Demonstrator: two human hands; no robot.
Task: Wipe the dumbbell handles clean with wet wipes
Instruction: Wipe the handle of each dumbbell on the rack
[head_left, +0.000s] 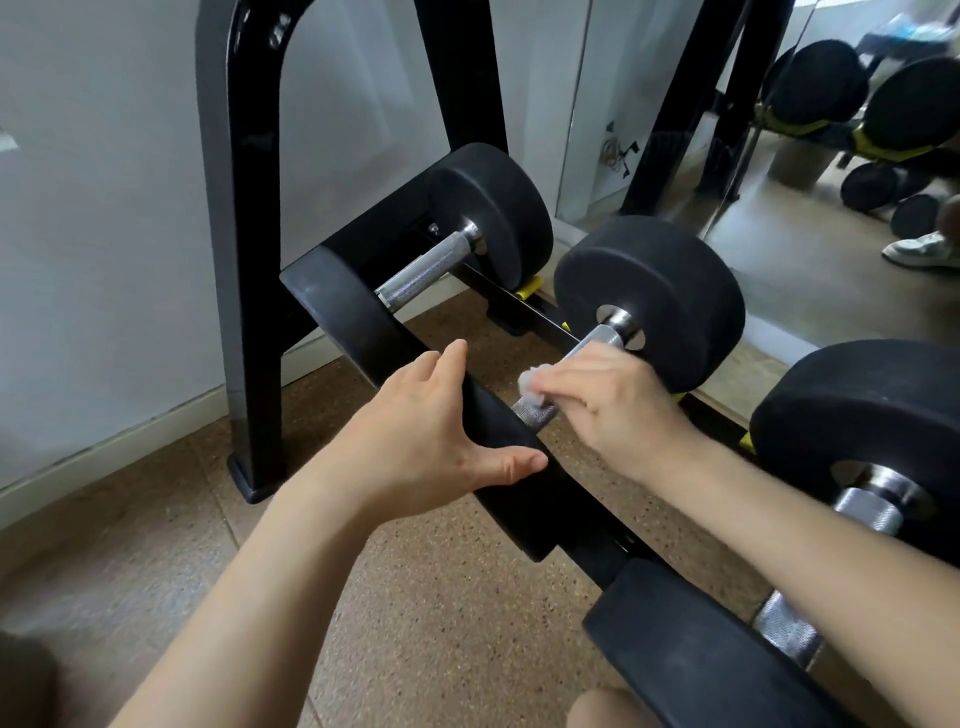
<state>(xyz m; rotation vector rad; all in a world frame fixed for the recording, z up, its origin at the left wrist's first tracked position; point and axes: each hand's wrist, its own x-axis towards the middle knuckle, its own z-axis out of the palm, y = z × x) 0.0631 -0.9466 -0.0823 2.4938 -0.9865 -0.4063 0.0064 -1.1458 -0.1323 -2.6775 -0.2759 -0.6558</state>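
The fingers (558, 389) of your right hand (608, 400) are curled round the wet wipe (530, 382) on the middle dumbbell's handle (597, 340), low on the rack (239, 260). The handle's long axis runs from those fingers away and rightward to the far head (660, 291), with bare knurling that way. Your left hand (421, 441) clasps the near head (511, 519).

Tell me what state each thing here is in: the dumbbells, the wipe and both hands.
Far dumbbell, resting on the rack, handle bare.
Middle dumbbell, on the rack, handle under the wipe.
Near dumbbell, on the rack, handle partly hidden by the forearm.
Wet wipe, bunched up, pressed on the middle handle.
Right hand, fingers curled round the wipe.
Left hand, gripping the middle dumbbell's near end.
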